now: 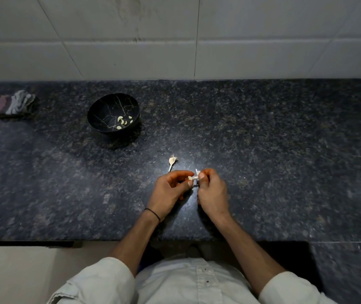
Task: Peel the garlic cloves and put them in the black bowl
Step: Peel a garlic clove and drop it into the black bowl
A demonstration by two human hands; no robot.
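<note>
A small pale garlic clove (192, 178) is held between my two hands just above the dark granite counter (284, 150). My left hand (170, 191) pinches its left end with thumb and fingers. My right hand (212, 191) pinches the other end, and a bit of white skin (197, 172) sticks up by its fingertips. Another garlic clove (171, 161) with loose skin lies on the counter just beyond my hands. The black bowl (109, 106) stands farther back on the left and holds several peeled cloves (123, 122).
A folded grey and pink cloth (15, 104) lies at the far left of the counter. A white tiled wall (175, 36) rises behind it. The counter's front edge (43, 240) runs close to my body.
</note>
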